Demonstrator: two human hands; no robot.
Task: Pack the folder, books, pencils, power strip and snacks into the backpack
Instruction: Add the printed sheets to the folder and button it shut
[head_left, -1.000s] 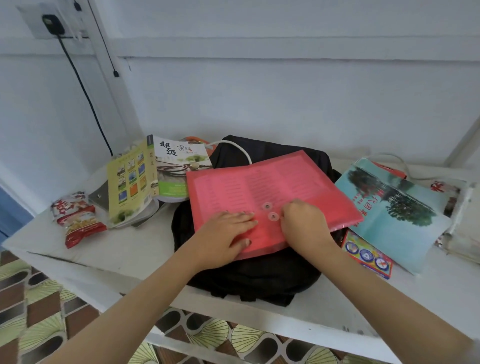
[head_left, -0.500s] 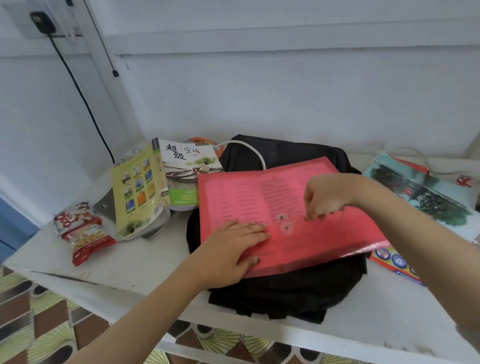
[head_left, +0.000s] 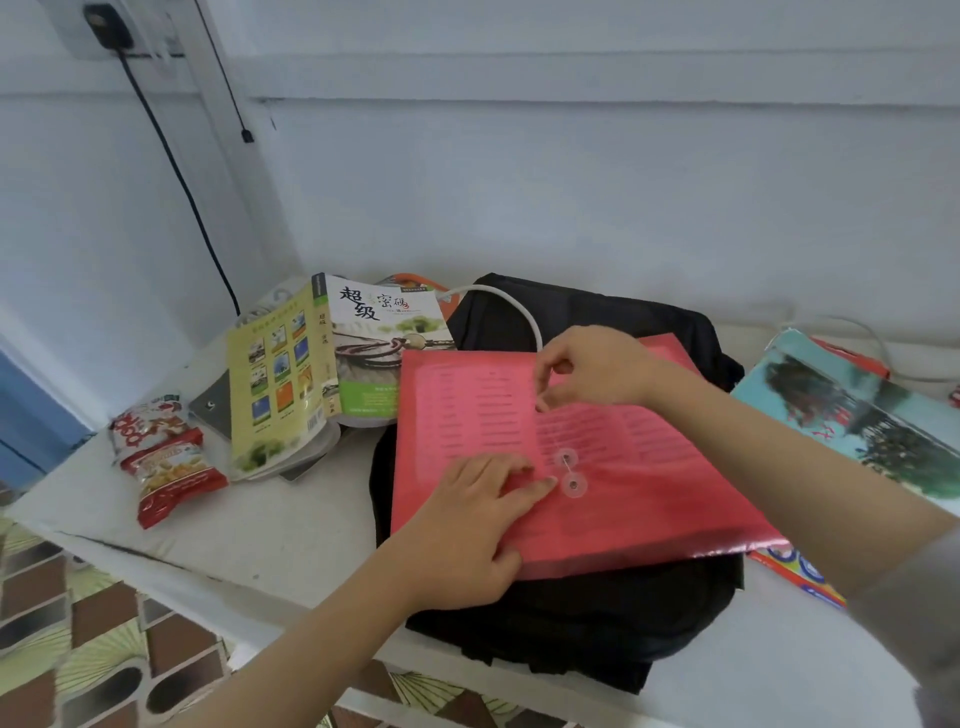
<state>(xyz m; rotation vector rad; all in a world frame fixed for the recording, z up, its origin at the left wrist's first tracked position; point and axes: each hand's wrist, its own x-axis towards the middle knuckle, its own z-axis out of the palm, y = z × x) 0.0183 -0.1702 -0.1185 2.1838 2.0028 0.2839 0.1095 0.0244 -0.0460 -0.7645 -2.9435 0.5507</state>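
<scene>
Folder (head_left: 467, 410) flat on backpack (head_left: 571, 629), long axis left-right

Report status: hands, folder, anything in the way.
Left hand pressing flat on red folder. Right hand pinching its tie string. Folder lies atop black backpack, not packed. White cable arches over backpack's far edge.

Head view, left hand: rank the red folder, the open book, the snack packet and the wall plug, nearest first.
1. red folder: directly under the left hand, which presses on it.
2. open book: to the left and farther back.
3. snack packet: farther left, near the table's edge.
4. wall plug: high on the wall, top left.
</scene>
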